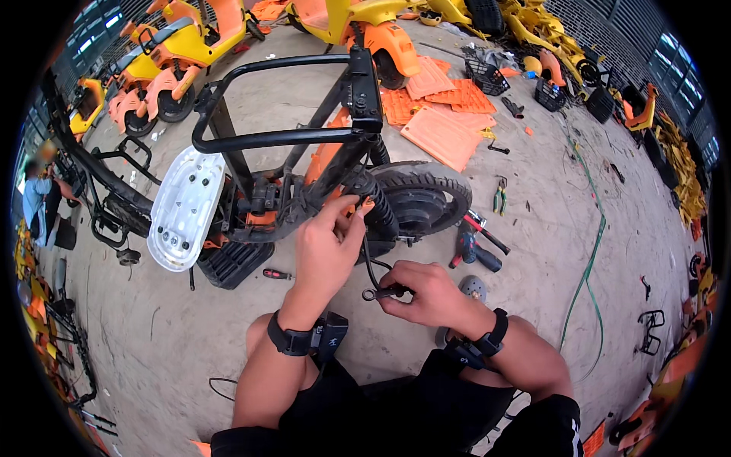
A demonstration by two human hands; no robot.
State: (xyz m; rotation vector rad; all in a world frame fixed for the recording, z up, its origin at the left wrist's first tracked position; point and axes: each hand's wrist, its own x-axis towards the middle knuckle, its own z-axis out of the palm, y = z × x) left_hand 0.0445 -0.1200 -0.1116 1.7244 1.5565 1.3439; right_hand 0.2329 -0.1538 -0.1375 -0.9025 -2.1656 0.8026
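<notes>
In front of me stands a stripped scooter frame (285,137), black, with a rear wheel (434,202) at its right side. My left hand (329,236) is at the coil shock absorber (381,209), thumb and fingers pinched close to a small orange piece (368,204); what lies between the fingertips is hidden. Lower and to the right, my right hand (422,293) is closed around a dark ring-ended wrench (375,294), its ring sticking out to the left. A black cable (368,255) hangs from the frame between my hands.
A white oval plate (186,209) is on the frame's left. Right of the wheel lie a cordless power tool (476,253), a hammer (487,232) and pliers (499,196). A screwdriver (278,274) lies left. Orange panels (442,137), a green hose (592,259) and scooters (205,38) lie around.
</notes>
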